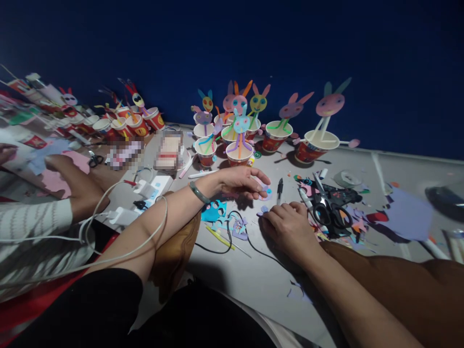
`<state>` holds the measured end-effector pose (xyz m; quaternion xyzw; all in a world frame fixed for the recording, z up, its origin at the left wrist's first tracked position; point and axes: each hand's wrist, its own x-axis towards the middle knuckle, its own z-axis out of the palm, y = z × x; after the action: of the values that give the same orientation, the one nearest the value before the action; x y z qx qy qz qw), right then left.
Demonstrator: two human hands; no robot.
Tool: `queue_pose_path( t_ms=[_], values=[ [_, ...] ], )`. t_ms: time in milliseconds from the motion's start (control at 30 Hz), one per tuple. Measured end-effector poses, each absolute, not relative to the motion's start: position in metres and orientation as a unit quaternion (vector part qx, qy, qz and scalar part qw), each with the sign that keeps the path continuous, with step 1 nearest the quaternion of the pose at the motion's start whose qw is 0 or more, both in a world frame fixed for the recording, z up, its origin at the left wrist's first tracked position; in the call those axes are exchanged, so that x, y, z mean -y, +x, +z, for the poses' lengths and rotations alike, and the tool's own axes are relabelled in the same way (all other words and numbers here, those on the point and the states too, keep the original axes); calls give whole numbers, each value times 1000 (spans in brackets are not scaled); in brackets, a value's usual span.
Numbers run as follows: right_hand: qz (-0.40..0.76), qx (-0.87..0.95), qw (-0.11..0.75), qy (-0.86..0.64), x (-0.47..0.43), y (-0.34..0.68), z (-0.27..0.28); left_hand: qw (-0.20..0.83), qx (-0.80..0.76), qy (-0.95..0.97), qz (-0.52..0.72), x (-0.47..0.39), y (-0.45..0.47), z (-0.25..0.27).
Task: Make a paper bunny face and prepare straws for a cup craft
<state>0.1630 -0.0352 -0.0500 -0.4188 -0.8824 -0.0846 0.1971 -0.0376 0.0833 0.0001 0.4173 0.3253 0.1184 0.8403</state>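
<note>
My left hand point(241, 182), with a green bangle at the wrist, hovers over the table with fingers loosely bent and apart. Just beyond its fingertips is a pale purple-pink paper piece point(267, 192) with a blue spot, partly hidden by the fingers. My right hand point(290, 224) rests on the tabletop with its fingers curled. At its fingertips shows a small purple paper piece point(263, 211), which they seem to pinch. A black pen point(280, 189) lies between the two hands. Blue paper with holes cut in it point(213, 211) lies below my left wrist.
Paper cups with rabbit-eared paper figures point(240, 153) stand along the back. Black scissors point(331, 210) lie among scraps at right, near a tape roll point(347, 179). A white cable crosses my left forearm from a power strip point(159, 186). Another person's arm point(78, 186) is at left.
</note>
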Motion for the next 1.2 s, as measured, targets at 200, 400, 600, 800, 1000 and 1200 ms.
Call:
queue_pose_path(
  t_ms=[200, 400, 600, 800, 1000, 1200],
  values=[
    [64, 820, 318, -471, 35, 168, -36, 839, -303, 444, 91, -81, -40, -1],
    [270, 659, 448, -540, 39, 162, -19, 822, -265, 501, 53, -73, -33, 2],
    [421, 562, 456, -547, 41, 154, -17, 825, -243, 509, 31, -67, -30, -1],
    [482, 509, 452, -552, 41, 152, -15, 827, -245, 505, 39, -65, -30, -3],
    [483, 501, 449, -561, 41, 152, -13, 770, -293, 563, 61, -57, -27, 7],
    [496, 504, 443, -551, 40, 152, -15, 749, -310, 583, 60, -56, -24, 10]
  ],
)
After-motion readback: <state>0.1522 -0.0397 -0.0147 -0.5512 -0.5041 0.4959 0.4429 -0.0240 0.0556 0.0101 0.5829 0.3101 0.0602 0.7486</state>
